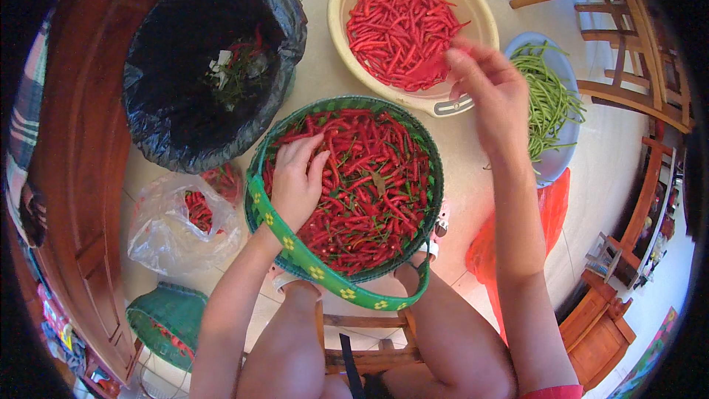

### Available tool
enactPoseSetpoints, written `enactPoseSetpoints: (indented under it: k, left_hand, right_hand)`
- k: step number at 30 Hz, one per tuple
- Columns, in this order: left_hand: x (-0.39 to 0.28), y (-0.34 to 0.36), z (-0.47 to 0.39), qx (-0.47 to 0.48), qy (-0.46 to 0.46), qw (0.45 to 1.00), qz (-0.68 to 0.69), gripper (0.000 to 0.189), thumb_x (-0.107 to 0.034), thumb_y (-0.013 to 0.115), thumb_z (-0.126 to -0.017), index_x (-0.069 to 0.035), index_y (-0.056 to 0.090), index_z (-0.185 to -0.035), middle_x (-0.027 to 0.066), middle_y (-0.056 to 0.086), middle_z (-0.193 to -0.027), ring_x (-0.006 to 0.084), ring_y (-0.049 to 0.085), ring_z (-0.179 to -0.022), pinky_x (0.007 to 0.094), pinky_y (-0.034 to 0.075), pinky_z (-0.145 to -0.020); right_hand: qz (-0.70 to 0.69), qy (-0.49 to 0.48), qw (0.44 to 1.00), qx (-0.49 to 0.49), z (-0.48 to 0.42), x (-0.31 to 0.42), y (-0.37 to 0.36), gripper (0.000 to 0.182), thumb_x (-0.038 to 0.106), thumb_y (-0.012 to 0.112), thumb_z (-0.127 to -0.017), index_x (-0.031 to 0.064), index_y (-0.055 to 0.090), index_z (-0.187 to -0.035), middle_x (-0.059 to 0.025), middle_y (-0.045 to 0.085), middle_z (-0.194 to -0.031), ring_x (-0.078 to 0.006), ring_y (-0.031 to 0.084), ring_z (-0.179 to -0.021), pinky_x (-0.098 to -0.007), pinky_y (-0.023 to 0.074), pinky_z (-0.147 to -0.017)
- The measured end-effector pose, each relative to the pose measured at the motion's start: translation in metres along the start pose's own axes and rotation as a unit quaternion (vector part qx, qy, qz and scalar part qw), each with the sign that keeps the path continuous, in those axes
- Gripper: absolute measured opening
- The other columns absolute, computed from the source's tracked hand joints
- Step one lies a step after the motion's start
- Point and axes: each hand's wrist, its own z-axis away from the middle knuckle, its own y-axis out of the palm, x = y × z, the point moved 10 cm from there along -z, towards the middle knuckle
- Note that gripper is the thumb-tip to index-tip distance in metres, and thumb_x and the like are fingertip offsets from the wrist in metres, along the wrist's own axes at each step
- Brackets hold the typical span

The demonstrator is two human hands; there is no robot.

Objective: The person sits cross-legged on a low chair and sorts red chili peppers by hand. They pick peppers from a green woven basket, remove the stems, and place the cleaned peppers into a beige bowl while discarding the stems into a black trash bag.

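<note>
A green woven basket [255, 177] full of red chillies [360, 188] with green stems stands before me, between my feet. My left hand [299, 177] reaches over its left side and rests on the chillies, thumb and forefinger apart. The basket's green handle [316, 272], patterned with yellow flowers, crosses under my left wrist. My right hand [490, 80] hovers over the right rim of a cream plastic basin [343, 39], fingers bent and blurred. A red streak shows by its fingertips; whether it still holds a chilli is unclear. Loose red chillies [401, 33] lie in the basin.
A bin lined with a black plastic bag [166, 94] stands at upper left, stems and scraps inside. A clear plastic bag [166, 233] of chillies and a tipped green basket [160, 310] sit lower left. Green beans [548, 100] fill a blue basin [568, 138] beside a red plastic bag [482, 249].
</note>
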Motion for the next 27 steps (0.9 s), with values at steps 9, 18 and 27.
enactPoseSetpoints:
  k: [9, 18, 27]
  left_hand:
    - [0.005, 0.036, -0.025, 0.097, 0.025, 0.939, -0.328, 0.07, -0.048, 0.06, -0.07, -0.004, 0.04, -0.12, 0.0155, 0.044, -0.111, 0.0335, 0.041, -0.102, 0.0513, 0.034, -0.082]
    - [0.009, 0.04, -0.001, 0.184, 0.021, 0.957, -0.225, 0.048, -0.034, 0.065, -0.069, -0.004, 0.047, -0.102, 0.015, 0.048, -0.099, 0.0347, 0.046, -0.094, 0.0437, 0.041, -0.078]
    - [0.005, 0.018, 0.026, 0.138, -0.032, 0.98, -0.143, 0.03, -0.021, 0.063, -0.069, -0.003, 0.053, -0.091, 0.012, 0.055, -0.08, 0.0313, 0.052, -0.079, 0.0376, 0.042, -0.071]
  right_hand:
    - [0.318, -0.238, 0.907, 0.14, 0.068, -0.012, 0.072, 0.021, 0.017, 0.061, -0.074, 0.0011, 0.059, -0.087, -0.015, 0.057, -0.078, -0.0299, 0.057, -0.072, -0.0366, 0.0469, -0.063]
    - [0.348, -0.198, 0.903, 0.158, 0.072, -0.033, 0.076, 0.015, 0.012, 0.061, -0.074, 0.0, 0.061, -0.083, -0.0135, 0.06, -0.079, -0.0297, 0.058, -0.07, -0.0347, 0.0474, -0.061]
    - [0.333, -0.218, 0.906, 0.147, 0.07, -0.027, 0.074, 0.013, 0.015, 0.059, -0.075, 0.0028, 0.061, -0.078, -0.012, 0.058, -0.073, -0.0296, 0.057, -0.065, -0.0373, 0.0466, -0.058]
